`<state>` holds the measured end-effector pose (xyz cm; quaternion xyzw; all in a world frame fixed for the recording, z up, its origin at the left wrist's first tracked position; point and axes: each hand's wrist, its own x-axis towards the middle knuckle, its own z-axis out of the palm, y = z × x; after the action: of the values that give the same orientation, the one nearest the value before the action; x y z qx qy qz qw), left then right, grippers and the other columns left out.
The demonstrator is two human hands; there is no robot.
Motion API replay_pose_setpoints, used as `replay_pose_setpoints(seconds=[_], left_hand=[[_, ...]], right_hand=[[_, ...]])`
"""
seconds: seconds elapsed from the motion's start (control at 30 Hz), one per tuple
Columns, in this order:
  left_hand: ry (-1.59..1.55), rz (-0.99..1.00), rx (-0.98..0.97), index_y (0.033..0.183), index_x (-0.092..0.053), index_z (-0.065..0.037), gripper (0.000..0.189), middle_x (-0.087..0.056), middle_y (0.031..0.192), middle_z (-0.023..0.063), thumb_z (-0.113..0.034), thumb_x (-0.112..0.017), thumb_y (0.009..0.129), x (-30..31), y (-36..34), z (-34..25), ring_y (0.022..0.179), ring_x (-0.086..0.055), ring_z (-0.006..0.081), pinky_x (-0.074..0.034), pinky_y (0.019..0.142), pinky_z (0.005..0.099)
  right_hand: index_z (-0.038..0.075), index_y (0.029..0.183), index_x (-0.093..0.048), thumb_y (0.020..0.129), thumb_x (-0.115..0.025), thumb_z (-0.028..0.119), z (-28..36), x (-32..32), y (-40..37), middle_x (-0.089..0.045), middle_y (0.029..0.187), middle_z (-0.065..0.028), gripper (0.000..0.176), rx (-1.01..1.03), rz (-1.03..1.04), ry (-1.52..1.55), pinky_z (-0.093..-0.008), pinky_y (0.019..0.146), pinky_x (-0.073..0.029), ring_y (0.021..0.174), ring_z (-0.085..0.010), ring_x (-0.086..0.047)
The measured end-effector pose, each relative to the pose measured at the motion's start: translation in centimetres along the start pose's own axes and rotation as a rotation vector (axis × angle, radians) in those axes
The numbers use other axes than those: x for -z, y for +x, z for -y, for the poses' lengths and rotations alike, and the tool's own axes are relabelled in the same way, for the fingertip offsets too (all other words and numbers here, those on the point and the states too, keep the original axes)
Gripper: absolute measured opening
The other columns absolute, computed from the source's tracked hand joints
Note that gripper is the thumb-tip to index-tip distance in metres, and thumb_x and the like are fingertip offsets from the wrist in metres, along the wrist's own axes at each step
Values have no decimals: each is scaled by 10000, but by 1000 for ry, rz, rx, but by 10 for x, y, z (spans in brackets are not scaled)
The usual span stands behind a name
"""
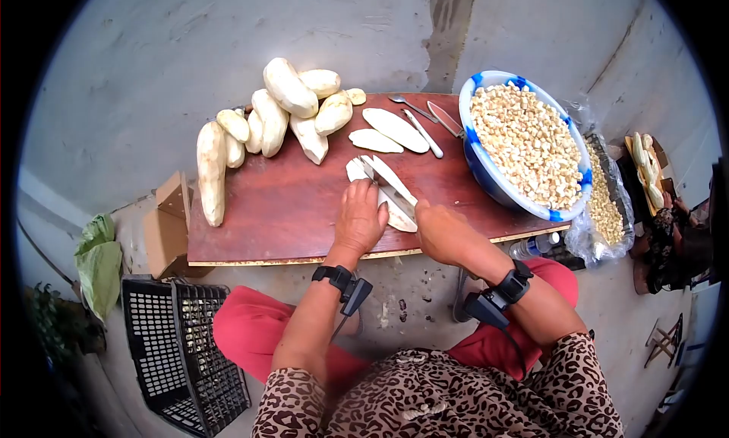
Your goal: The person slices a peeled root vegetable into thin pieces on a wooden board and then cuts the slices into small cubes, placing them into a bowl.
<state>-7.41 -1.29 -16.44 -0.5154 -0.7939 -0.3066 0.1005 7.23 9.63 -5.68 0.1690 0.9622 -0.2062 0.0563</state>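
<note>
My left hand [358, 216] presses down on a pale slab of peeled eggplant [395, 216] at the front middle of the red-brown table. My right hand [446, 231] is closed around the handle of a knife [401, 199], whose blade lies along the cut eggplant beside my left fingertips. A long slice [392, 177] leans against the far side of the blade. Beyond it, two flat eggplant slices [395, 129] rest on the table. Several whole peeled eggplants [291, 88] are piled at the back left.
A blue-and-white basin [472, 145] full of diced cubes stands at the right. Behind my hands lie a peeler-like tool [423, 133], a spoon [412, 106] and another knife [444, 119]. A black crate [156, 347] sits on the floor at left. A person [672, 237] is at far right.
</note>
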Motion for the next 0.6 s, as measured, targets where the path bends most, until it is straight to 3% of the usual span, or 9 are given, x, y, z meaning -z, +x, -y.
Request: replay_pose_setpoints(seconds=[0.13, 0.33, 0.6], left_hand=[[8, 15, 13, 1121, -535, 44, 399, -503, 1158, 189, -157, -633, 790, 0, 0, 0, 1128, -467, 359, -378, 1001, 447], [16, 14, 24, 1141, -530, 44, 413, -502, 1169, 191, -151, -630, 791, 0, 0, -2, 1136, -465, 362, -376, 1007, 448], [-27, -11, -4, 1117, -529, 40, 382, -503, 1181, 188, -132, -646, 797, 2, -3, 2, 1137, -465, 364, -395, 984, 439]], right_hand=[[-69, 927, -493, 853, -496, 50, -10, -4, -24, -636, 756, -299, 140, -10, 17, -39, -531, 661, -509, 725, -472, -639], [-60, 965, -509, 817, -509, 10, -15, -34, -14, -657, 796, -290, 163, -24, 14, -74, -488, 695, -538, 765, -417, -677], [-54, 970, -504, 841, -489, 35, -18, -30, 0, -655, 817, -302, 157, -55, -33, 8, -510, 719, -526, 785, -445, -665]])
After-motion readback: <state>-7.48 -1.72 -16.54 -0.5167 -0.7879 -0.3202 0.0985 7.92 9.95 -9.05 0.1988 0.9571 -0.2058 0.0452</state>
